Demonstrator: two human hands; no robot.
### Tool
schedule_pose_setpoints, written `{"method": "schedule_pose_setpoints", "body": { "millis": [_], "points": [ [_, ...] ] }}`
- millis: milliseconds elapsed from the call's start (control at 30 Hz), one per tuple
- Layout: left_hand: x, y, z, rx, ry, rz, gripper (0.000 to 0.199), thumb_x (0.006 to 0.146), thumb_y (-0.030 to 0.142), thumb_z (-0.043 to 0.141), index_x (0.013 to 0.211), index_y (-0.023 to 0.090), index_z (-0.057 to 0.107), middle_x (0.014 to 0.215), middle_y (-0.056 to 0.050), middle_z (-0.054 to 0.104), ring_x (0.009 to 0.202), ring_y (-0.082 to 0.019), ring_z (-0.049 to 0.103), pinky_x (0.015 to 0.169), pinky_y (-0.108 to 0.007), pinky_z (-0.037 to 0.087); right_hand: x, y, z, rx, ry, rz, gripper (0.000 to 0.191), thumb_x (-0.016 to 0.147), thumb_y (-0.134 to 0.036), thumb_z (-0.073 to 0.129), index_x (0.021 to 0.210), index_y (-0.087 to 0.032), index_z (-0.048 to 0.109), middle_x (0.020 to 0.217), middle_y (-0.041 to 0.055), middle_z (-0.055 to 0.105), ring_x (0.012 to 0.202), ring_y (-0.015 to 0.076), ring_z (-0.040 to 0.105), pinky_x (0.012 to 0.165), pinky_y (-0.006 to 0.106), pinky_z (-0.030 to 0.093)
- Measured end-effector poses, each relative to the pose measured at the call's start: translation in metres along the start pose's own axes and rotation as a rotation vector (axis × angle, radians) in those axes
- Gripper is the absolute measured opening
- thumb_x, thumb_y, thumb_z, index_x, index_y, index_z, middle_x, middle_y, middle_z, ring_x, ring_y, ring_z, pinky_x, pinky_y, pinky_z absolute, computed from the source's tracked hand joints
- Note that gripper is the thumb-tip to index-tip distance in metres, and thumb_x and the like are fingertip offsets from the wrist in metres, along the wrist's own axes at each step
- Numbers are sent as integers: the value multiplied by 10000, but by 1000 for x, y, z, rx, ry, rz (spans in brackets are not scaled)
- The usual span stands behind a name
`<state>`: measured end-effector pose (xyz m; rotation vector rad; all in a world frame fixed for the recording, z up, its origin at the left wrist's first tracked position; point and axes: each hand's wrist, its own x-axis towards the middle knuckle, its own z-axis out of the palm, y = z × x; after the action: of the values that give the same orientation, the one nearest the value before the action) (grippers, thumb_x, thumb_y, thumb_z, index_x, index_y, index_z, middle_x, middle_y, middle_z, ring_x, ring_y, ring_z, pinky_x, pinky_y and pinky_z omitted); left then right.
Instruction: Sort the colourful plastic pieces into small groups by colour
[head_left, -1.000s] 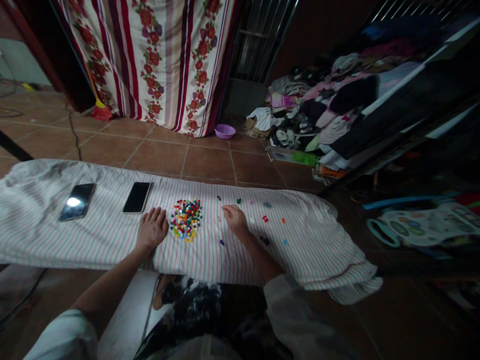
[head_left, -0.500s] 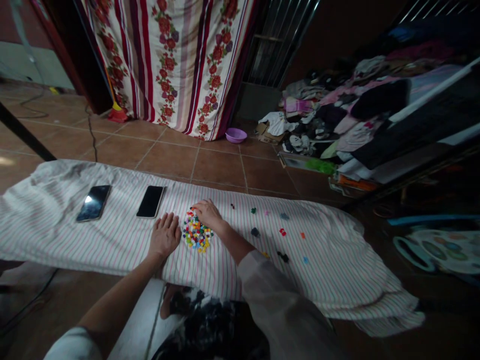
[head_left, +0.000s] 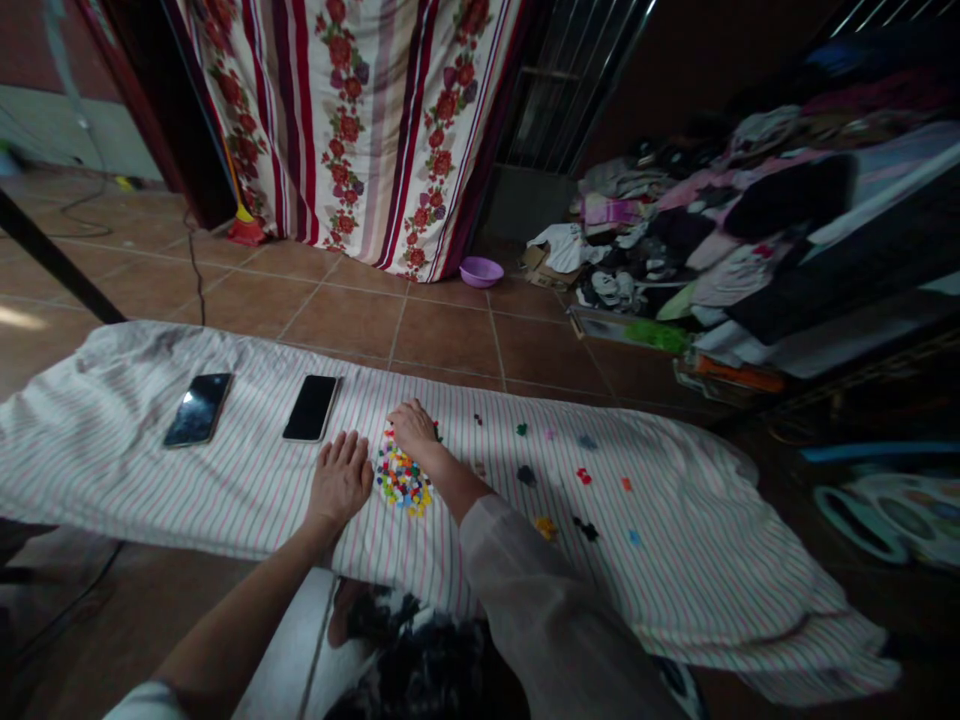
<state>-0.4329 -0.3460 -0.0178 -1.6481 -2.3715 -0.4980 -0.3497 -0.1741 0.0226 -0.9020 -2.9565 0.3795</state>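
A pile of small multicoloured pieces [head_left: 403, 482] lies on the striped cloth [head_left: 255, 500] in front of me. My right hand [head_left: 412, 428] is at the far edge of this pile, its fingers curled down and closed; whatever they pinch is too small to make out. Flat on the cloth, just left of the pile, rests my left hand [head_left: 342, 482], fingers stretched out and holding nothing. To the right, little single-colour groups are spread out: green pieces [head_left: 522, 429], red pieces [head_left: 583, 476], yellow pieces [head_left: 546, 528], black pieces [head_left: 586, 530], light blue pieces [head_left: 634, 537] and several others.
Two phones lie on the cloth at left: a black-screened phone [head_left: 311, 408] and a phone with a glare spot [head_left: 198, 410]. Beyond are a purple basin [head_left: 481, 271] on the tiled floor, a floral curtain [head_left: 375, 130] and heaped clothes [head_left: 675, 220].
My right hand has shifted slightly toward me over the pile's far edge, its fingers more curled. My left hand stays flat. The whole view has moved a little.
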Motion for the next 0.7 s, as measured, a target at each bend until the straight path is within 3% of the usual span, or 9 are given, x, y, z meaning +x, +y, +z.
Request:
{"method": "schedule_pose_setpoints", "body": {
  "millis": [500, 700],
  "points": [
    [0, -2, 0, -8, 2, -1, 478, 923, 355, 375, 1298, 174, 610, 1393, -141, 582, 1350, -314, 481, 1099, -490, 341, -36, 6, -8, 229, 163, 37, 113, 894, -155, 570, 936, -212, 659, 1026, 39, 698, 1034, 192, 536, 935, 301, 372],
    [0, -2, -1, -5, -8, 3, 487, 929, 358, 355, 1283, 147, 615, 1381, -156, 588, 1350, -320, 478, 1101, -483, 337, -49, 15, -8, 305, 257, 139, 141, 872, -157, 582, 946, -225, 681, 981, 17, 730, 981, 189, 592, 899, 287, 417]
  ]
}}
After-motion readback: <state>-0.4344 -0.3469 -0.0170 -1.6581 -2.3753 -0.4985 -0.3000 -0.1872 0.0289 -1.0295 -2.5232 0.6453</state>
